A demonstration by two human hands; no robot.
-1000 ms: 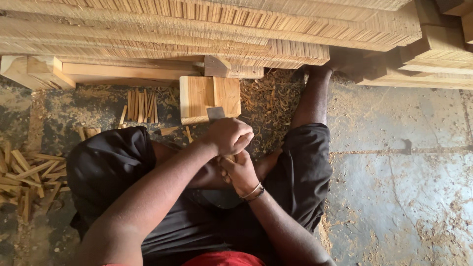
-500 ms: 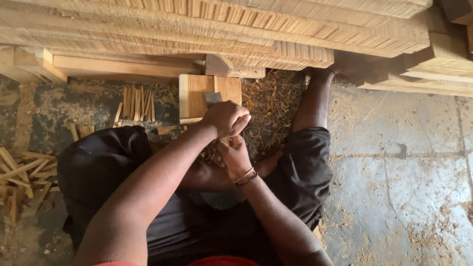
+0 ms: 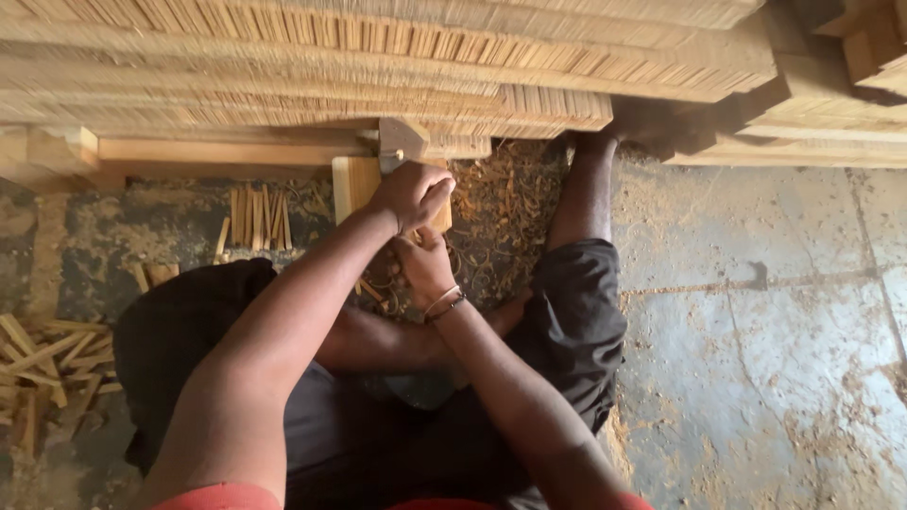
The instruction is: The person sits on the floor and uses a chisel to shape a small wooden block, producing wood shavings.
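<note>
The person sits on the floor [image 3: 756,312] with legs folded; the left hand [image 3: 408,194] is curled shut around the handle of a metal-bladed tool [image 3: 395,144], whose blade shows just above the knuckles; the right hand [image 3: 423,266] sits just below and touching it, fingers pressed together on something small that I cannot make out, most likely a thin wood piece. Both hands work over an upright pale wooden block [image 3: 357,181] standing among curled shavings [image 3: 501,217]; the block is mostly hidden behind the left hand.

To do this cut well, I judge that the block should stay square and steady beneath the work, so the blade meets the wood along the grain and not across it; the right fingers are best kept clear of the blade's path, gripping low on the piece; short, controlled strokes suit better than heavy ones, since the two hands are so close together.

A row of cut sticks [image 3: 257,215] lies to the left of the block; a looser heap of sticks [image 3: 42,364] lies farther left; long stacked slats [image 3: 378,57] run across the top.
</note>
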